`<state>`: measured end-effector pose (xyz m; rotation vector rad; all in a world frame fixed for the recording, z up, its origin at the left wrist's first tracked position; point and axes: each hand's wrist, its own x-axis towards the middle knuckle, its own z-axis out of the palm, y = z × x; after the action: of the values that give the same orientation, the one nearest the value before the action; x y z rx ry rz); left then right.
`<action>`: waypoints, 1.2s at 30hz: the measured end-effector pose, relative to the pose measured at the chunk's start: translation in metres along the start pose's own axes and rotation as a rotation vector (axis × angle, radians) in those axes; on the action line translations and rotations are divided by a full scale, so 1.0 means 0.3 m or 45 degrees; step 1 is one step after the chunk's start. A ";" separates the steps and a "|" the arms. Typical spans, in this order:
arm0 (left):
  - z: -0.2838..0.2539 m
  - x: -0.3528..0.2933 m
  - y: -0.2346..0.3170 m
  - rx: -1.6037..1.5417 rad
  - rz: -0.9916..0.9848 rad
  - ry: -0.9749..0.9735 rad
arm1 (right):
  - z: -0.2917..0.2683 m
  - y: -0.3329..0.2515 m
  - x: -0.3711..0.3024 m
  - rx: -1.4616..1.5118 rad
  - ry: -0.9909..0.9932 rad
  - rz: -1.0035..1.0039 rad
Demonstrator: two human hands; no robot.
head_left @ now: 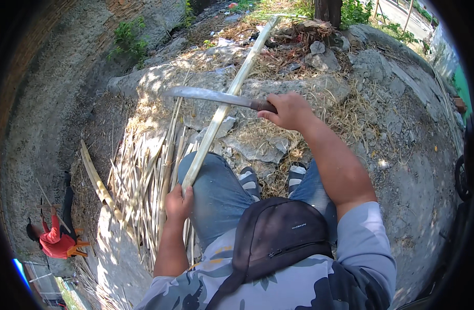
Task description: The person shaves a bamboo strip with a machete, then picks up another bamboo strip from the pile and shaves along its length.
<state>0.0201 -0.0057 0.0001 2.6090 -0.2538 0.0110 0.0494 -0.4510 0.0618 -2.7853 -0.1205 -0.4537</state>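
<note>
My left hand (179, 204) is closed around the near end of a long pale bamboo strip (214, 124), by my left thigh. The strip slants away from me to the upper right, its far end over the rough ground. In my right hand (288, 110) is the dark handle of a machete (206, 94) with a long, slightly curved blade. That blade points left and crosses the strip around its middle. Whether its edge bites into the bamboo, I cannot tell.
Many thin split bamboo strips (144, 181) lie heaped left of my leg, with a thicker bamboo piece (100, 183) beside them. Broken rock (257, 147) and dry grass lie ahead. A tree trunk (328, 11) stands beyond. Far left, another person (57, 243) sits on an orange chair.
</note>
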 end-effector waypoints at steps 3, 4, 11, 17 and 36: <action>0.001 -0.002 -0.002 0.059 0.013 0.024 | 0.076 -0.063 -0.010 -0.065 0.017 -0.411; -0.007 -0.003 0.001 0.045 0.002 0.010 | 0.075 -0.096 -0.004 -0.059 0.017 -0.409; -0.003 -0.013 0.001 0.036 0.014 0.054 | 0.051 0.030 0.016 -0.074 0.063 -0.318; -0.028 0.009 0.023 0.098 0.093 0.016 | -0.007 0.142 0.007 0.241 0.016 0.649; -0.017 0.003 0.017 0.054 0.064 0.025 | 0.029 -0.095 -0.011 -0.056 -0.145 -0.399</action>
<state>0.0202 -0.0077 0.0071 2.6424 -0.3151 0.0595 0.0449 -0.4213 0.0612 -2.8431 -0.5860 -0.3730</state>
